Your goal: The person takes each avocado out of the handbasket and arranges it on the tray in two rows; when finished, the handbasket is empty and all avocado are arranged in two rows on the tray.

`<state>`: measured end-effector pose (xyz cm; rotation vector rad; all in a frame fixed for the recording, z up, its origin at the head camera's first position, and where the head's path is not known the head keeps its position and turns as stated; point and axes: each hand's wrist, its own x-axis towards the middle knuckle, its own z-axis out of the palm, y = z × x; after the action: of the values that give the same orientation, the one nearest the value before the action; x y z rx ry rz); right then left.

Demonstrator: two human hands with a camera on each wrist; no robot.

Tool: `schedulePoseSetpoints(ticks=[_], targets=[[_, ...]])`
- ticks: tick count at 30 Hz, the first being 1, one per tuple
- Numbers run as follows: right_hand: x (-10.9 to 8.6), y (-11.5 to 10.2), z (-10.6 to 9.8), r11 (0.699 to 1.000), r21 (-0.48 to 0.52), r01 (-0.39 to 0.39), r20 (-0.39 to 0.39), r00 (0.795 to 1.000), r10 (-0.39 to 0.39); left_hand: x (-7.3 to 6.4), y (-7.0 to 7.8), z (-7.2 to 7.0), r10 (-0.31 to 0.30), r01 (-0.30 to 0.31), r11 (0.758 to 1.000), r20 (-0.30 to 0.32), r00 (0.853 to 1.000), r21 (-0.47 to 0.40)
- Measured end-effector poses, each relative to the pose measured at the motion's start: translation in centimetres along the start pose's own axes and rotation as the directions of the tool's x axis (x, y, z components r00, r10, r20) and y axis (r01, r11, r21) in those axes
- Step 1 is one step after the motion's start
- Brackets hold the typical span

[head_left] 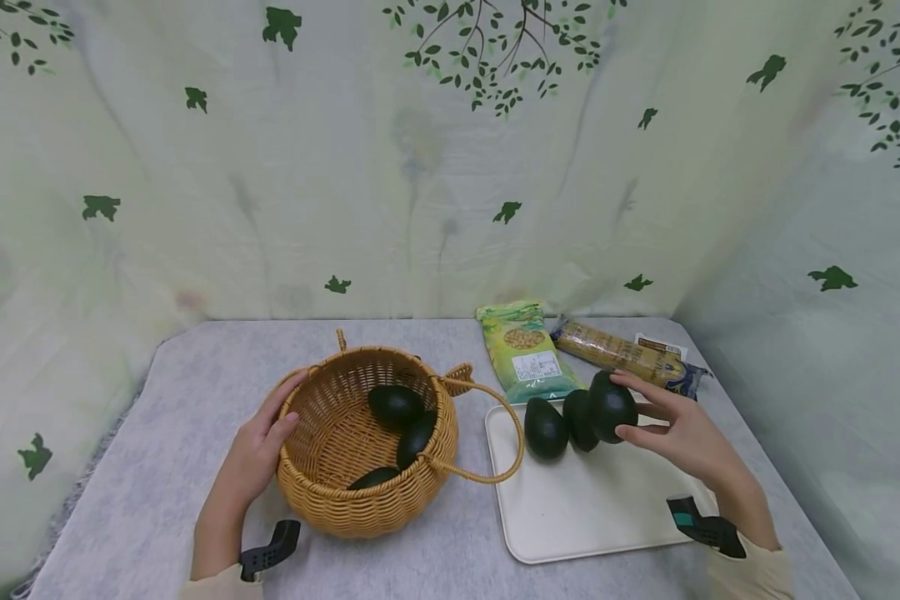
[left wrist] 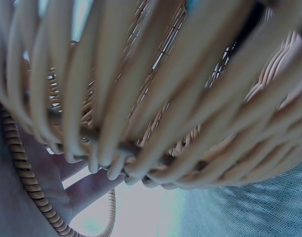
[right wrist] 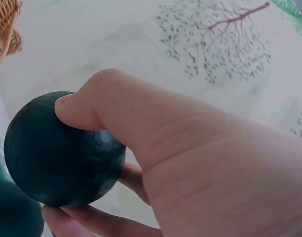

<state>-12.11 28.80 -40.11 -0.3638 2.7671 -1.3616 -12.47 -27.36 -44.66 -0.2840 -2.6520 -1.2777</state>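
My right hand (head_left: 675,425) holds a dark green avocado (head_left: 612,407) between thumb and fingers, above the white tray (head_left: 585,517). In the right wrist view, the thumb presses the top of this avocado (right wrist: 62,153) and the fingers curl under it. Two more avocados, one at the left (head_left: 546,429) and one partly behind the held one (head_left: 579,419), sit at the tray's far edge. My left hand (head_left: 258,446) grips the left rim of a round wicker basket (head_left: 367,508). Three avocados (head_left: 396,406) lie inside the basket, the nearest partly hidden by the rim.
Behind the tray lie a green and yellow bag (head_left: 527,354) and a long clear-wrapped package (head_left: 622,354). The basket's looped handle (head_left: 520,450) reaches over the tray's left edge. A leaf-printed curtain (head_left: 420,208) stands behind the grey cloth-covered table (head_left: 195,400).
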Motion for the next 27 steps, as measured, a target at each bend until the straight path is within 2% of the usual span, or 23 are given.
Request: schedulePoseSetpoints(ticks=[12,23,27], targets=[[-0.6,1.7,-1.1,0.988,-0.08,-0.135,-0.026,0.991,0.133,0.0,0.1,0.0,0.001,-0.001,1.0,-0.001,1.0,-0.001],[-0.5,3.7,-1.1,0.972,-0.145,-0.187,-0.023,0.982,0.185,0.0,0.2,0.0,-0.015,0.015,1.0,0.005,1.0,-0.001],[-0.4,4.4,-1.0,0.971,-0.171,-0.167,-0.024,0.986,0.165,0.0,0.1,0.0,-0.01,0.01,1.0,0.003,1.0,0.0]])
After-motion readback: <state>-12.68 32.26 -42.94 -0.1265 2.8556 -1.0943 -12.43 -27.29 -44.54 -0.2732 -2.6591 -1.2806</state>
